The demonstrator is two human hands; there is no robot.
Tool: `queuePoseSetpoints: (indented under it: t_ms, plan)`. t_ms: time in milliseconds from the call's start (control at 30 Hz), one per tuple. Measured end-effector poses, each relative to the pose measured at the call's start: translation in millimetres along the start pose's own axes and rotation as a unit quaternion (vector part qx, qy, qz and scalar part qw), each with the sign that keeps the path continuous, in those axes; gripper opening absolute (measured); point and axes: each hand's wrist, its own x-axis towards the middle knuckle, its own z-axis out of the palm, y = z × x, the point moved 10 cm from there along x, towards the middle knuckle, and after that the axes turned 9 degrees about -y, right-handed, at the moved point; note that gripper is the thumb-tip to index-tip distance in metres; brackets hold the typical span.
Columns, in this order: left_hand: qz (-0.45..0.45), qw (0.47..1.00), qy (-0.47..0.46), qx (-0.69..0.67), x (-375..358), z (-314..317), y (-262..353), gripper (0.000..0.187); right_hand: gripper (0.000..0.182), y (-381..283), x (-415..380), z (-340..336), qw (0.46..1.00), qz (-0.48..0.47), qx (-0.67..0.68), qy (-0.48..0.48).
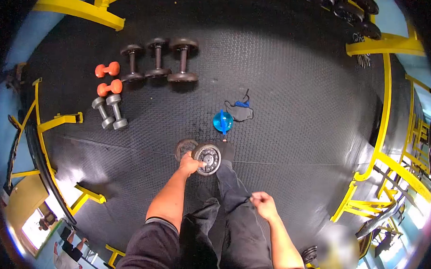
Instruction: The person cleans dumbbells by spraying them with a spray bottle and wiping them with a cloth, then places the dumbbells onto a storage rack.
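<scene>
My left hand [189, 165] is wrapped round a dark round-ended dumbbell [208, 159], its handle mostly hidden between the two plates. This dumbbell is beside my lower right leg, near the shoe. At the right knee, my right hand [264, 205] is closed, its fingers pinching the cloth of my dark trousers [241, 216]. Just beyond my foot stands a translucent blue bottle [219, 122] with a blue strap, seen from above. A grey and blue cloth item with loops, like a face mask [241, 111], lies right behind it.
Several dark dumbbells [183, 60] line the floor at the upper left, beside orange dumbbells [110, 87] and grey dumbbells [115, 111]. Yellow gym frames [386, 102] stand on both sides. Another person [69, 252] is at the lower left. Black rubber matting [297, 113] covers the floor.
</scene>
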Motion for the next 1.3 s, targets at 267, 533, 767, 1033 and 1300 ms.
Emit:
queuePoseSetpoints:
  t_ms: [267, 533, 767, 1033, 1300]
  plan:
    - [0.077, 0.982, -0.044, 0.165, -201, -46, 34, 0.07, 0.022, -8, -84, -15, 0.998, 0.022, 0.05, 0.014]
    - [0.185, 0.938, 0.012, 0.292, -512, -113, 201, 0.064, 0.052, -215, -177, 138, 0.855, 0.013, 0.265, -0.446]
    - [0.375, 0.891, 0.057, 0.249, -638, -150, 275, 0.056, 0.044, -425, -339, 213, 0.579, 0.013, 0.373, -0.725]
    - [0.447, 0.894, 0.03, 0.001, -568, -281, 242, 0.05, 0.009, -454, -185, 192, 0.876, -0.099, 0.307, -0.359]
    - [0.301, 0.922, 0.151, -0.19, -404, -451, 153, 0.046, 0.013, -550, -174, 125, 0.928, -0.174, 0.308, -0.117]
